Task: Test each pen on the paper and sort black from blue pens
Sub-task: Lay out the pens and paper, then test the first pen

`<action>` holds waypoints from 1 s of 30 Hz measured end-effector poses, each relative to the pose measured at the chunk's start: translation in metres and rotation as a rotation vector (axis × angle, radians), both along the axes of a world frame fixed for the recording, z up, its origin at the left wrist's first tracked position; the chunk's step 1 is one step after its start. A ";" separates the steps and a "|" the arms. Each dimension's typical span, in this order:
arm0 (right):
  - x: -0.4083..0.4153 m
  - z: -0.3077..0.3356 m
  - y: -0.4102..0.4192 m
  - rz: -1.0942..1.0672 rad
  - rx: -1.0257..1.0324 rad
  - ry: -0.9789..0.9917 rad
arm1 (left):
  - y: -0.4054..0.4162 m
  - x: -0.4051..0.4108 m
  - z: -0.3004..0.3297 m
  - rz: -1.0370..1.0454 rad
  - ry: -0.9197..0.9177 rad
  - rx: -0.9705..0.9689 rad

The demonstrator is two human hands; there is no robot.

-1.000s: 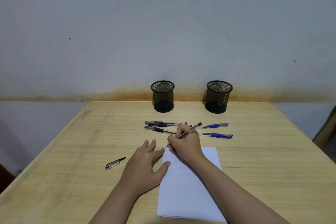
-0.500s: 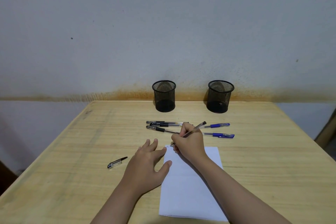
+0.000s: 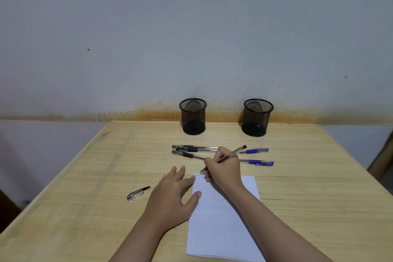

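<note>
Right hand (image 3: 223, 169) gripping pen (image 3: 232, 152) at paper's (image 3: 221, 225) far-left corner, left hand (image 3: 174, 195) flat, pressing its left edge.

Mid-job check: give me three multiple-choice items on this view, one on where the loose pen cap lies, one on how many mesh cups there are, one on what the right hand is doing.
1. The pen cap lies:
A. left of the left hand
B. inside a mesh cup
C. on the paper

2. Mesh cups at the far edge of the table:
A. one
B. two
C. three

3. The right hand:
A. rests flat and holds nothing
B. grips a pen with its tip by the paper's top left corner
C. reaches into a cup

Answers: 1 A, the cap sits on bare wood to the left. 2 B, left cup and right cup. 3 B, held pen slants down to the paper.
</note>
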State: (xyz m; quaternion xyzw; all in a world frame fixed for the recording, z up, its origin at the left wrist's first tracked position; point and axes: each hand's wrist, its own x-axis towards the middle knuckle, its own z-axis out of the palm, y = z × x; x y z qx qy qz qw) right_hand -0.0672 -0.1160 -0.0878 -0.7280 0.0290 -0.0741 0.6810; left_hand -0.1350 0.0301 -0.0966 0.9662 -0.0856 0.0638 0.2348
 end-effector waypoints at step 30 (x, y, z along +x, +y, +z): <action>-0.096 0.076 -0.016 0.422 0.094 -0.168 | 0.030 -0.057 0.076 0.150 -0.146 -0.847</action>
